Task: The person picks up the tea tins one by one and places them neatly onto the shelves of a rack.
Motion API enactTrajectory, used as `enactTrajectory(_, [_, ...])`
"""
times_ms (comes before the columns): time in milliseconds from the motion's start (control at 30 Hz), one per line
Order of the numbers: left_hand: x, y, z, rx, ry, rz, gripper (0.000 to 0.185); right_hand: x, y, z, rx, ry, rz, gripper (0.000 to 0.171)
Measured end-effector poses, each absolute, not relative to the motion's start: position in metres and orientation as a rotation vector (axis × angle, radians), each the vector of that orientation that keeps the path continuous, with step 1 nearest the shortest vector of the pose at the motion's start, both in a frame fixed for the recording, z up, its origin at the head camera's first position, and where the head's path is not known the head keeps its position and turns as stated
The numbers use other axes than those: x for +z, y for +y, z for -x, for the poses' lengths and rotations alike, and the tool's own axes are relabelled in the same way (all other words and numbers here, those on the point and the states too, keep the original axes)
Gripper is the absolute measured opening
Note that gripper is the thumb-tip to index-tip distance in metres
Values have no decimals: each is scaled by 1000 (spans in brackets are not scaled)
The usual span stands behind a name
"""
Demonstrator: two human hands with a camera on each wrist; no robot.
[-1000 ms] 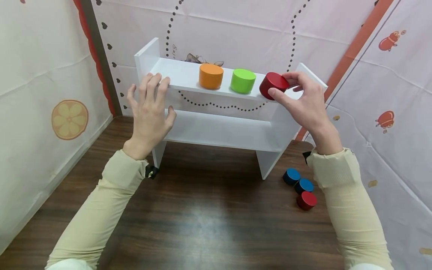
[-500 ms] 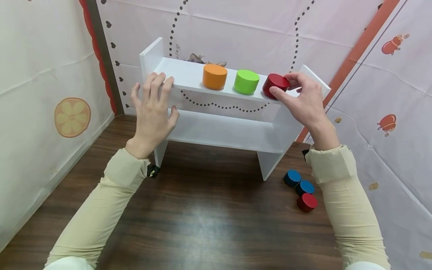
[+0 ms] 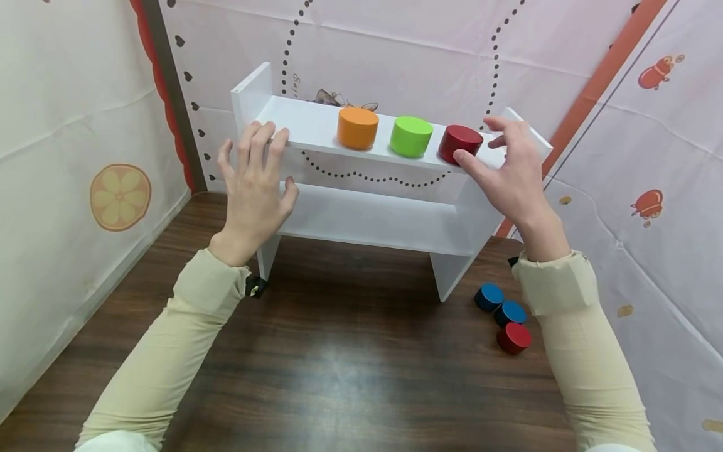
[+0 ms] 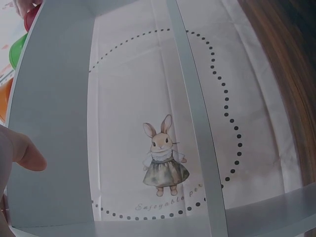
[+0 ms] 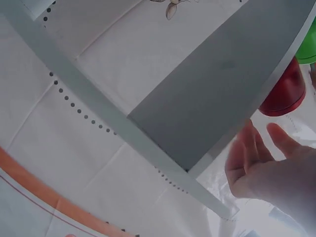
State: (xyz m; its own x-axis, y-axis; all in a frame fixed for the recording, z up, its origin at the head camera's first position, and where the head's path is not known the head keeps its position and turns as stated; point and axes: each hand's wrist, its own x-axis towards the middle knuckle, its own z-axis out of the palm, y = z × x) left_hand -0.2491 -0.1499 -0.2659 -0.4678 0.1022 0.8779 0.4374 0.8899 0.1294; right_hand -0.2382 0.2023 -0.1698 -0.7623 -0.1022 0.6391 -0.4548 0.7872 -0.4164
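Observation:
A white two-tier shelf point(image 3: 378, 220) stands on the brown table. Along its top board sit an orange cylinder point(image 3: 358, 129), a light green cylinder point(image 3: 411, 137) and a dark red cylinder point(image 3: 459, 145), left to right. My right hand point(image 3: 514, 172) is spread beside the dark red one, its thumb overlapping the front side in the head view and its fingers apart from it. In the right wrist view, a gap shows between that hand point(image 5: 269, 163) and the red cylinder point(image 5: 286, 94). My left hand point(image 3: 254, 188) rests loose fingertips on the top board's front edge, with the thumb point(image 4: 30, 155) lower.
Two blue cylinders point(image 3: 489, 297) and a second red cylinder point(image 3: 514, 339) stand close together on the table point(image 3: 339, 376), right of the shelf. Upright panels point(image 3: 254, 94) close the shelf's ends. Printed white cloth point(image 3: 390, 50) hangs behind and at both sides.
The dark red cylinder, tilted in my right hand a second ago, now stands upright on the top board. My right fingers have spread away from it. My left hand keeps its place.

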Motion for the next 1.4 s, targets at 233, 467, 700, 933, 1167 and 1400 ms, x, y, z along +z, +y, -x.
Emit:
enactTrajectory(233, [-266,-149,249,-418,-2034,388,68,-203,223,218,720,-2082,-521,42])
enactTrajectory(467, [-265,-150,249,-414,-2035,377,68,-252,257,211,732,-2014,-482,28])
enactTrajectory(700, [-265,-150,249,-415,-2037,380,67,-317,299,220,677,-2212,-309,25])
enactTrajectory(933, [-266,-150,249,-416,-2038,381,68,-361,333,231,480,-2861,-165,65])
enactTrajectory(1167, [-266,-151,249,-395,-2041,380,67,-385,345,238,356,-3256,-63,85])
enactTrajectory(1400, [-266,-150,249,-394,-2038,383,67,-398,354,242,371,-3312,-9,74])
